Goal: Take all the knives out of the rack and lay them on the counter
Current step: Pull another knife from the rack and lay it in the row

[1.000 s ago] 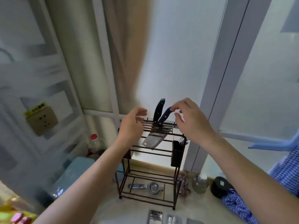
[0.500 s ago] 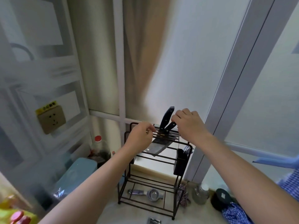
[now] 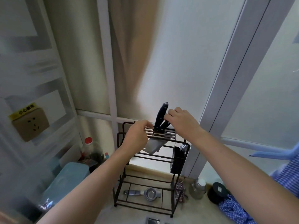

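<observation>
Dark wire rack (image 3: 120,160) on pale surface (image 3: 103,212): two black-handled knives (image 3: 161,118) slotted on top (blades hanging below). Lower handle is pinched by right hand (image 3: 181,122); top rail is gripped by left hand (image 3: 137,137).

both forearms bare from wrist back to the frame edge, no sleeves on them. left hand (image 3: 137,138) bare: no glove, ring, watch or band visible. right hand (image 3: 181,122) same, bare, nothing at the wrist. nails look short, too small to say more. only clothing in view is at the right edge: blue and white checked fabric (image 3: 286,180), fine check. whether it's a rolled sleeve or the shirt body, can't tell. more of the same checked cloth lower right (image 3: 233,210); can't tell if it's worn or separate. a plain light blue strip (image 3: 275,154) sits above it; can't tell what it is.
</observation>
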